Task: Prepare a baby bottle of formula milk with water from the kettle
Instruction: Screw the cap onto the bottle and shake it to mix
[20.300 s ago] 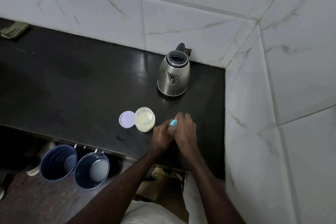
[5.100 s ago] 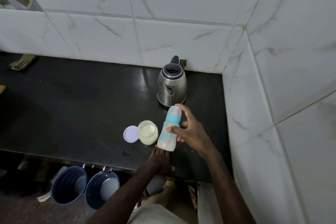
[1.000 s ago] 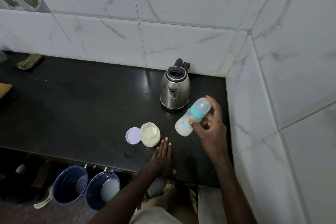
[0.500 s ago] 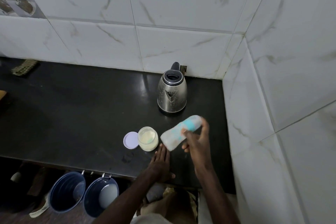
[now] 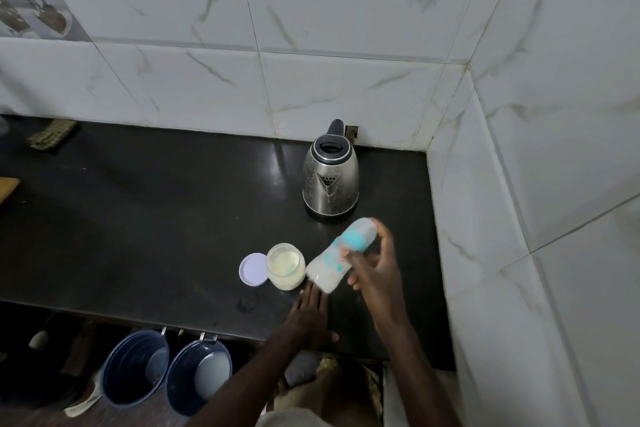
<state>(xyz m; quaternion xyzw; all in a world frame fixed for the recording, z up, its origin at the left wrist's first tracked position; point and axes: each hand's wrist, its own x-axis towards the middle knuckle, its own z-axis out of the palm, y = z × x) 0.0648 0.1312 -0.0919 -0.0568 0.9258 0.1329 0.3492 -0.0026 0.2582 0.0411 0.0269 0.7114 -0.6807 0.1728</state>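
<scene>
a: what's changed in the last second?

b: the baby bottle [image 5: 332, 260] has swung again. a second ago it was higher in the frame, beside the kettle [image 5: 330, 177]. half a second ago it lay lower and nearly level. now it's slanted, cap toward the upper right and base toward the lower left, and motion-blurred just right of the formula jar [image 5: 285, 265].

a: so it's being shaken?

b: that's my reading. the cap is on and the contents look milky, so water and powder seem to be in. i'd judge this the mixing step, close to the end.

a: and the hands?

b: the right hand [image 5: 375, 274] grips the bottle near its teal collar, fingers curled round it, one fingertip up by the cap. blur hides anything finer. the left hand [image 5: 310, 315] hasn't shifted. it lies flat on the counter [image 5: 156, 218] near the front edge, fingers straight and pressed together.

a: anything else moved?

b: no. the jar is open as before, its lid [image 5: 252, 269] touching its left side, and the kettle is at centre right by the wall.

a: any brand or writing?

b: none i can read. the bottle shows teal and orange blotches, too blurred to make out. i see no mark on the kettle or lid.
</scene>
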